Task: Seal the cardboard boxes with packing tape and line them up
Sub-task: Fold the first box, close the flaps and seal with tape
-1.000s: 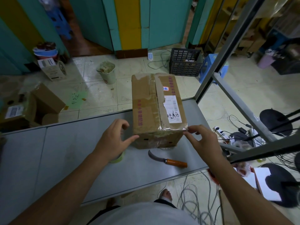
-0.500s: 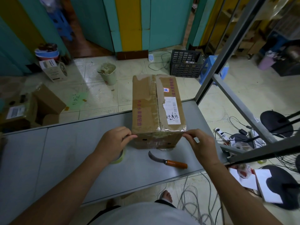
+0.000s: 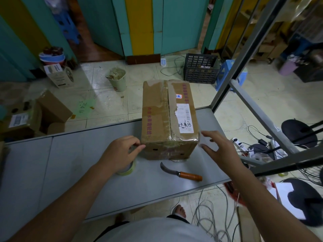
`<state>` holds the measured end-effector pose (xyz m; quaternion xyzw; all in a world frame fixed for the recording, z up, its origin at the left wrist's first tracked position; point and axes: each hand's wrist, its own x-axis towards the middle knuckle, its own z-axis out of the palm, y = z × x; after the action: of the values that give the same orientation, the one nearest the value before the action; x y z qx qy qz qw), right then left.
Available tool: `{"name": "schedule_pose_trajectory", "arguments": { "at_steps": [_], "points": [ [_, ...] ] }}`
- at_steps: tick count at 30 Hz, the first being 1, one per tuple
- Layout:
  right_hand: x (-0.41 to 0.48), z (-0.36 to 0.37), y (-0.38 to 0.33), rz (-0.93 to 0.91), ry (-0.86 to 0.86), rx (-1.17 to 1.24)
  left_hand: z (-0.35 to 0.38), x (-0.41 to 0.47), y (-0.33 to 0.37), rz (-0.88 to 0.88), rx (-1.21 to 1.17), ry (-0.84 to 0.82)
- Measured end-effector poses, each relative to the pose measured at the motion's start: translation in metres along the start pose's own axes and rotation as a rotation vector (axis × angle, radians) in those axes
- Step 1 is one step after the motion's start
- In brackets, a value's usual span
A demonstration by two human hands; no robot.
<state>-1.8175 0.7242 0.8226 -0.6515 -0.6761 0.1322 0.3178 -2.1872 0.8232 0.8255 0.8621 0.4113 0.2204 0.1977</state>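
Far left, on the floor beyond the grey table (image 3: 70, 163), a few open spare cartons (image 3: 43, 116) sit well apart from the work. On the table, the left hand (image 3: 122, 152) hovers over a roll of packing tape (image 3: 126, 169) that lies flat. Its fingers are curled, and thumb and forefinger meet right at the near-left top corner of the cardboard box (image 3: 167, 119). Whether they pinch a clear tape end or only touch the corner, I cannot tell; clear film would barely show at this angle.

The box stands at the table's middle-right, long side running away from the person, its far end over the table's back edge. Its top seam is covered with old, wrinkled tape and a torn shipping label, and glossy film wraps the near top edge. The board looks soft and worn rather than crisp, so I judge the panels will flex if pressed mid-face. The weight is unknown. The surest hold is two flat palms on the side walls low down — near the corners, where the board is stiffest. The taped patches will be slippery under the fingers.

A curved knife with an orange handle (image 3: 181, 173) lies just in front of the box. The right hand (image 3: 222, 151) is spread wide and blurred — just beside the near-right corner, holding nothing.
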Motion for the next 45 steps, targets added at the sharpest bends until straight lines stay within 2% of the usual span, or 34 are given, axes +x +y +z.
{"name": "schedule_pose_trajectory", "arguments": {
  "at_steps": [4, 10, 15, 20, 25, 30, 34, 38, 41, 43, 45],
  "points": [
    [0.015, -0.003, -0.005, -0.151, -0.030, -0.022, -0.003, 0.001, 0.003, -0.015, 0.014, -0.021],
    [0.017, 0.003, -0.007, -0.093, -0.020, 0.012, -0.010, 0.000, -0.001, 0.026, 0.027, -0.070],
    [0.019, 0.000, -0.009, -0.052, -0.089, 0.021, -0.012, 0.003, -0.007, 0.030, 0.026, -0.120],
    [0.028, 0.000, -0.015, -0.039, -0.082, 0.007, -0.016, 0.014, -0.018, -0.065, -0.024, -0.189],
    [0.026, -0.001, -0.015, -0.014, -0.078, 0.098, -0.029, 0.036, -0.029, -0.176, -0.078, -0.245],
    [0.029, -0.001, -0.020, 0.015, -0.081, 0.123, -0.032, 0.062, -0.029, -0.095, -0.007, -0.292],
    [0.022, 0.005, -0.021, 0.037, -0.089, 0.156, -0.031, 0.058, -0.039, -0.192, -0.224, -0.383],
    [0.014, 0.012, -0.022, 0.063, -0.101, 0.168, -0.022, 0.035, -0.044, -0.257, -0.391, -0.341],
    [0.011, 0.019, -0.023, 0.049, -0.059, 0.191, -0.011, 0.019, -0.036, -0.355, -0.459, -0.237],
    [0.012, 0.026, -0.025, 0.154, -0.031, 0.268, -0.001, 0.016, -0.021, -0.439, -0.485, -0.133],
    [0.019, 0.032, -0.028, 0.366, -0.008, 0.409, 0.010, 0.020, -0.004, -0.520, -0.547, -0.062]
  ]
}}
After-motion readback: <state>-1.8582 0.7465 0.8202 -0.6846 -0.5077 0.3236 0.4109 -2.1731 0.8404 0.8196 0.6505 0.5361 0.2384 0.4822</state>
